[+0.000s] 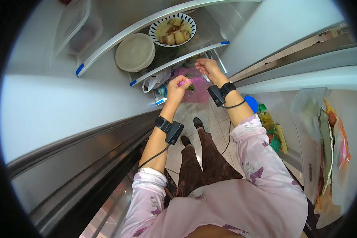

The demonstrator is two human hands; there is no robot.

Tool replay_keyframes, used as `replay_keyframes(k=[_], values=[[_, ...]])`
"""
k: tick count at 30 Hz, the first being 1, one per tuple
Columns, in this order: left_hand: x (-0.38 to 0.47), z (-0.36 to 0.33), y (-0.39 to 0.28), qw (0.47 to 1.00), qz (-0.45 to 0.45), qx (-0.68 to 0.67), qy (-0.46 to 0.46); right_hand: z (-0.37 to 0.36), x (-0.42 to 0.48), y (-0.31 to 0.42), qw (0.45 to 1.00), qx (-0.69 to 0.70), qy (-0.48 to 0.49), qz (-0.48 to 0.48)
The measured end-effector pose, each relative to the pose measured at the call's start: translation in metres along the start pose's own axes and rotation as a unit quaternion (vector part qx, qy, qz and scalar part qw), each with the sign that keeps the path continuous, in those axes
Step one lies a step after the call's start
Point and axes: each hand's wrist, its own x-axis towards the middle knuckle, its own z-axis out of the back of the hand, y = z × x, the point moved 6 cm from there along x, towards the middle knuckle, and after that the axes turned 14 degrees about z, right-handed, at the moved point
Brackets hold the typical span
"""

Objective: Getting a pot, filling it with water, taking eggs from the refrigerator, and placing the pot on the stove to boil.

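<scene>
My left hand (177,87) is closed on the gathered edge of a thin pink plastic bag (200,90), which hangs in front of the refrigerator's lower drawer. Green leafy vegetables (191,87) show at the bag, beside my left fingers. To the right, my right hand (207,68) is raised near the drawer's right end with its fingers partly spread, holding nothing that I can see. A white plastic bag (157,81) lies in the drawer left of the pink one. Part of the drawer's contents is hidden by my hands and the shelf edge.
Above, on a glass shelf (178,60), stand a lidded round container (135,53) and a patterned bowl of food (175,31). The open refrigerator door (288,104) at right holds packaged food (266,119) and a blue lid (251,104). A cable hangs from each wrist device.
</scene>
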Motion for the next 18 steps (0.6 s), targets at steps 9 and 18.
replay_keyframes(k=[9, 18], values=[[-0.009, 0.047, 0.027, 0.933, 0.110, -0.337, 0.054, -0.053, 0.097, -0.083, 0.981, 0.190, -0.026, -0.006], [0.010, 0.014, 0.019, 0.883, 0.137, -0.430, 0.125, 0.014, 0.179, -0.112, 0.994, 0.066, -0.082, 0.026]])
